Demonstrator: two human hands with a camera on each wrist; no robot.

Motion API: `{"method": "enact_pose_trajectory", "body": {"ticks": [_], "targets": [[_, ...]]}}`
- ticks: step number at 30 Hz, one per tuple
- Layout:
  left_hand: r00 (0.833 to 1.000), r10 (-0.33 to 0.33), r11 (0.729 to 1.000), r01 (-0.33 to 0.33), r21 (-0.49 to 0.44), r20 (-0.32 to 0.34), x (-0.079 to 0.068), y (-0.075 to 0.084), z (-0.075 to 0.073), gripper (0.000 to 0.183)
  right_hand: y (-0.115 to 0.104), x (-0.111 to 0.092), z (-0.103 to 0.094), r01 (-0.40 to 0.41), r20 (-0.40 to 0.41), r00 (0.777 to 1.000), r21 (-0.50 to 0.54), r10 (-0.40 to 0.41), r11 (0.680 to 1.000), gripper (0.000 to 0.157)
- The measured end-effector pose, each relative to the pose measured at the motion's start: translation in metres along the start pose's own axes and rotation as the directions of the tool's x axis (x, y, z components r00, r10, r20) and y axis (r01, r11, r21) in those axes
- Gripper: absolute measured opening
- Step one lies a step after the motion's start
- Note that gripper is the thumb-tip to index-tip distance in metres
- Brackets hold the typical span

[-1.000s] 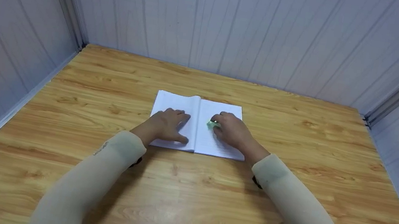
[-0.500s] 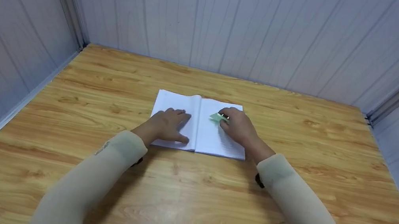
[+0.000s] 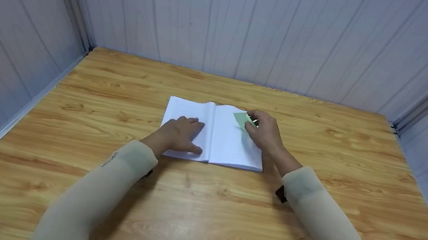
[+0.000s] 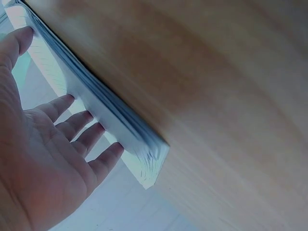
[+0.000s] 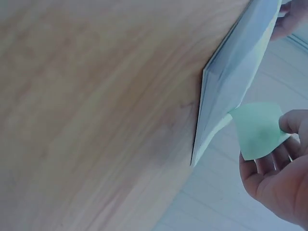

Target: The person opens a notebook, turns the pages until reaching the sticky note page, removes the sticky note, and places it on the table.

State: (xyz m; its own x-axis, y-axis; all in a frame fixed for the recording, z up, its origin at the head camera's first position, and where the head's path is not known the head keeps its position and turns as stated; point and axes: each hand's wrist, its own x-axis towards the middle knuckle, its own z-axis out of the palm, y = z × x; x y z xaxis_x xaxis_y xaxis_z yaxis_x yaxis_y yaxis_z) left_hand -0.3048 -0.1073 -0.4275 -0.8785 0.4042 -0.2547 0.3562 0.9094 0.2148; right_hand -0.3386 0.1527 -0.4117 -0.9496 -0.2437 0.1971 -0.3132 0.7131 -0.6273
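An open notebook (image 3: 230,152) with white lined pages lies on the wooden table. My left hand (image 3: 179,134) rests on its left page, fingers spread and thumb toward the centre fold; the left wrist view shows those fingertips (image 4: 115,149) touching the paper. Over the upper right page, my right hand (image 3: 265,132) pinches a pale green sticky note (image 3: 241,120) between thumb and fingers. In the right wrist view the note (image 5: 257,130) is bent, and one corner meets the raised edge of the page. My palm hides part of the right page's outer edge.
Bare wooden tabletop (image 3: 191,211) surrounds the notebook on every side. Whitish panel walls (image 3: 230,19) enclose the table at the back, left and right.
My right hand has moved up and to the right with the sticky note, and more of the note shows. The right page's top edge now bows upward. My left hand has stayed put.
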Motion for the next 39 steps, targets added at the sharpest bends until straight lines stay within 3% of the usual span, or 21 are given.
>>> {"method": "enact_pose_trajectory", "body": {"ticks": [6,11,16,22,25,28,34,39], "targets": [[1.000,-0.010,1.000,0.010,-0.019,0.004,-0.003,-0.004,0.000,0.089,0.004,-0.002,-0.009,-0.019,-0.087,0.996,0.121,0.029,0.992,0.030],[1.000,-0.023,0.999,0.023,-0.027,0.010,-0.005,-0.007,0.001,0.090,0.011,-0.002,-0.017,-0.033,-0.089,0.995,0.120,0.044,0.992,0.032],[0.999,-0.026,1.000,0.026,-0.015,0.022,-0.004,-0.009,0.002,0.091,0.024,-0.005,-0.025,0.016,-0.124,0.992,-0.071,-0.025,0.997,0.031],[0.999,-0.025,1.000,0.025,-0.010,0.023,-0.004,-0.010,0.002,0.091,0.044,-0.009,-0.034,0.099,-0.148,0.976,-0.358,-0.161,0.928,0.027],[1.000,-0.011,1.000,0.011,-0.007,0.013,-0.004,-0.010,0.003,0.090,0.055,-0.012,-0.037,0.150,-0.109,0.971,-0.424,-0.215,0.893,0.025],[1.000,-0.004,1.000,0.004,0.001,0.005,-0.004,-0.010,0.003,0.090,0.063,-0.014,-0.038,0.193,-0.039,0.972,-0.438,-0.233,0.878,0.025],[1.000,-0.013,1.000,0.013,0.004,0.002,-0.003,-0.010,0.002,0.090,0.071,-0.016,-0.038,0.209,0.129,0.977,-0.418,-0.170,0.884,0.027],[1.000,-0.015,1.000,0.015,0.007,0.000,-0.002,-0.009,0.001,0.090,0.071,-0.016,-0.038,0.229,0.252,0.959,-0.433,-0.127,0.872,0.031]]}}
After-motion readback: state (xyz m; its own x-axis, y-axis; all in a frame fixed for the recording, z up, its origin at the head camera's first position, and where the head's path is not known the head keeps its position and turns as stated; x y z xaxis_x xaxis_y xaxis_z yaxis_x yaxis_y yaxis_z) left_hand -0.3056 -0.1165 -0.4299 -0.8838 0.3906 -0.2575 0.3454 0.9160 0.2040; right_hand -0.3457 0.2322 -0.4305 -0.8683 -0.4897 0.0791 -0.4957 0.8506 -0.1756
